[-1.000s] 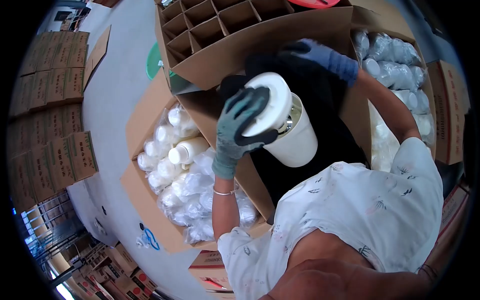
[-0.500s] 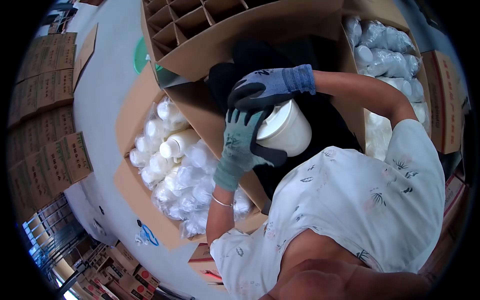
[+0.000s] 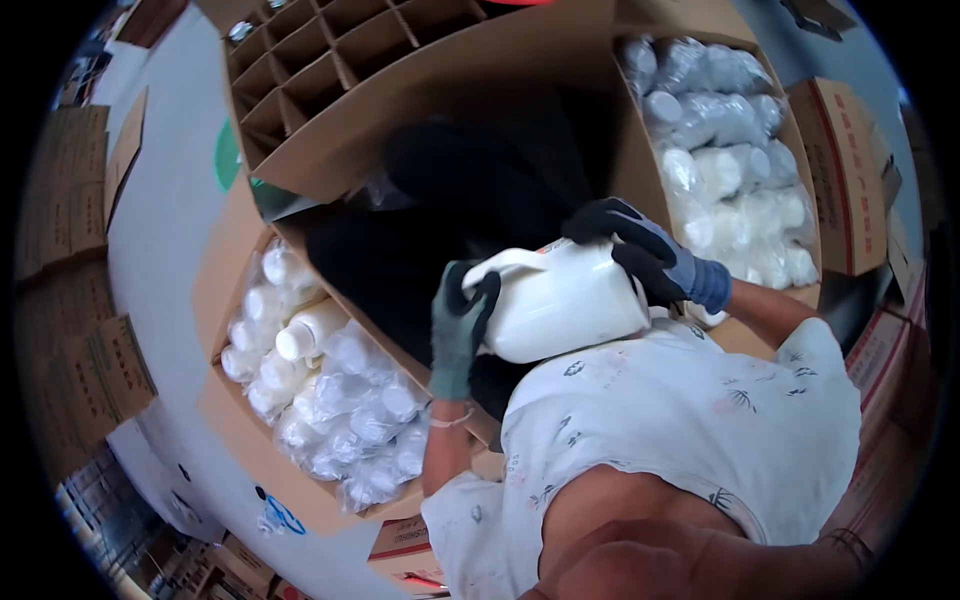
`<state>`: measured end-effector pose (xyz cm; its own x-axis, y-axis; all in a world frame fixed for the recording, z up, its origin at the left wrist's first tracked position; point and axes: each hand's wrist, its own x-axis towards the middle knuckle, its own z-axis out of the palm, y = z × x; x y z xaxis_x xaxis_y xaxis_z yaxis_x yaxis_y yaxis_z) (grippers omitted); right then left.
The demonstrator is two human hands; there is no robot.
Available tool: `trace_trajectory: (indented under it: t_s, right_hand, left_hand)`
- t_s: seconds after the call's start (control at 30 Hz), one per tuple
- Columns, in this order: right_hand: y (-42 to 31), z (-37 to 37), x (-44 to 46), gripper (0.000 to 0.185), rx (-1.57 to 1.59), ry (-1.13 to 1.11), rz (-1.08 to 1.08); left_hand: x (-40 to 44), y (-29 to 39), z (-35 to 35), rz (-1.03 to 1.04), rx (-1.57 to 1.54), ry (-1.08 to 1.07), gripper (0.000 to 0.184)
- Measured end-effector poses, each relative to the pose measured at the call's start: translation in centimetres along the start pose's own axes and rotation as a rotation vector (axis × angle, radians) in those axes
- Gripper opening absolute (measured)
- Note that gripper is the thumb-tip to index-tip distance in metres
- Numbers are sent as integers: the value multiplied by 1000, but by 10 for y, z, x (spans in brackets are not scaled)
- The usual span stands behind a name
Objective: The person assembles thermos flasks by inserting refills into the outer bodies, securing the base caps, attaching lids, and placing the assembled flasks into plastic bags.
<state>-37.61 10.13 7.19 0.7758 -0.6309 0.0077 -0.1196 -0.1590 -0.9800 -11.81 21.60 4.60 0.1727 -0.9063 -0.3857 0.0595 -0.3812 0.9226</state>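
Lying sideways by the patterned white shirt (image 3: 650, 405), a glossy white cylindrical jug (image 3: 565, 310) is clamped between the green-gloved left hand (image 3: 461, 322) and blue-gloved right hand (image 3: 652, 250), and could be dropped if either grip slipped.

At left, brown cartons (image 3: 70, 290) stand stacked on the grey floor (image 3: 160, 230), a cardboard sheet (image 3: 124, 160) just beside them. Farther right shows part of a green basin (image 3: 227, 158). Lower down, a blue loop (image 3: 286, 516) lies on the floor, with boxes (image 3: 240, 563) below it. At right stands a red-printed carton (image 3: 845, 175).
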Motion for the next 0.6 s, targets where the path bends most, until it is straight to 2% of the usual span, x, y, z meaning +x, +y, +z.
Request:
trace_trajectory:
  t_s: [0.07,0.1,0.2,0.23,0.27,0.33,0.37,0.4,0.47,0.5,0.6]
  right_hand:
    - [7,19,-10,53,327,244,287]
    - [12,24,-11,58,522,245,377]
    - [41,40,-8,59,462,231,298]
    - [36,40,0,59,94,211,263]
    - [7,41,10,60,14,192,309]
    - [-1,38,24,64,-274,123,-51]
    - [-7,34,34,66,-326,59,-127]
    - [-13,30,44,68,-371,-4,-199]
    - [-15,27,51,72,-395,-83,-323]
    - [-11,26,52,74,-379,-97,-381]
    - [20,13,52,79,-240,-95,-458]
  left_hand:
    - [-11,6,-14,187,62,-162,27]
    - [-14,2,-22,236,172,-202,30]
    - [-23,-7,-6,128,-74,-1,25]
    - [-21,-19,0,160,-36,127,23]
    - [-20,-31,-5,165,-36,79,25]
    - [-9,-47,-17,196,-43,-4,29]
    - [-3,-45,-17,144,-2,3,33]
    - [0,-52,-20,59,-69,44,27]
    - [7,-51,-28,475,633,14,23]
    - [8,-48,-28,409,544,-28,22]
    - [11,-42,-27,424,443,41,22]
